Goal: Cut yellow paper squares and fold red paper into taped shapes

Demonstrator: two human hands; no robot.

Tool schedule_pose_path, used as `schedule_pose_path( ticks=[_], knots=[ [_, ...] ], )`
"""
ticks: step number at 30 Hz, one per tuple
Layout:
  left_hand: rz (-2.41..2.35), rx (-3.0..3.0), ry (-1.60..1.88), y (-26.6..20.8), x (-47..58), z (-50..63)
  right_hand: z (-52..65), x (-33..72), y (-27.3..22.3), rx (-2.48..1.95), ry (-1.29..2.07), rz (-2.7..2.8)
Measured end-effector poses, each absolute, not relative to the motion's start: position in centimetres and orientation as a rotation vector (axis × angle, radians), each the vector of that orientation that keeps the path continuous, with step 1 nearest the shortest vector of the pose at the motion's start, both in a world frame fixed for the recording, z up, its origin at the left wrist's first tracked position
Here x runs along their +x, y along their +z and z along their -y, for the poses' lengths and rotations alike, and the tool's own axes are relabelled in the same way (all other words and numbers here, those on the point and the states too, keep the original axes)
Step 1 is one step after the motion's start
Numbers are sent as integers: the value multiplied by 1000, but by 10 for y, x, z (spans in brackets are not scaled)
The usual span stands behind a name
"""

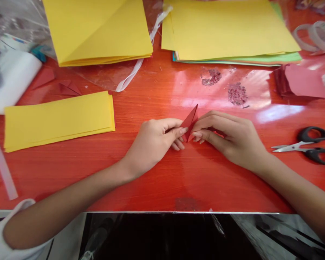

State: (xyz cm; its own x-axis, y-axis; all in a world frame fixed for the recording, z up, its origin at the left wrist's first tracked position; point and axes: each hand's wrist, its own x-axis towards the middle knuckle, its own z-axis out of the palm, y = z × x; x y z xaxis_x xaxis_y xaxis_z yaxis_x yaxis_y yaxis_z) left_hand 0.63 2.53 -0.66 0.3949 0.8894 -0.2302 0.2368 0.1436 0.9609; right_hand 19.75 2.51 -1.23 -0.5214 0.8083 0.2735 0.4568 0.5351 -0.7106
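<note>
A small folded piece of red paper (190, 120), pointed at its top, is held just above the red table between both hands. My left hand (162, 137) pinches its left side between thumb and fingers. On the other side, my right hand (224, 135) has thumb and forefinger closed at the paper's right edge, partly hiding it. Black-handled scissors (298, 146) lie to the right of my right hand, blades pointing left. To the left of my left hand rests a stack of yellow paper strips (59, 119).
Yellow sheets (103, 32) and a stack of coloured paper (227, 30) lie at the back. Tape rolls (318, 36) and red paper pieces (300, 81) sit at the right. Folded red pieces (69, 87) and a white roll (14, 77) are at the left. The table edge (151, 212) runs in front.
</note>
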Motion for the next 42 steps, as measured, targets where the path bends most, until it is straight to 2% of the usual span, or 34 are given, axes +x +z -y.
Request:
schedule_pose_path(
  ticks=[20,33,42],
  knots=[
    [-1116,1413,632,-6,6,-25,-23,197,-12,-1099,781,2178],
    [-1093,1402,602,-5,6,-26,-20,197,-17,-1101,1080,1908],
    [-1104,1400,635,-5,6,-27,-21,196,-21,-1102,1076,1883]
  ],
)
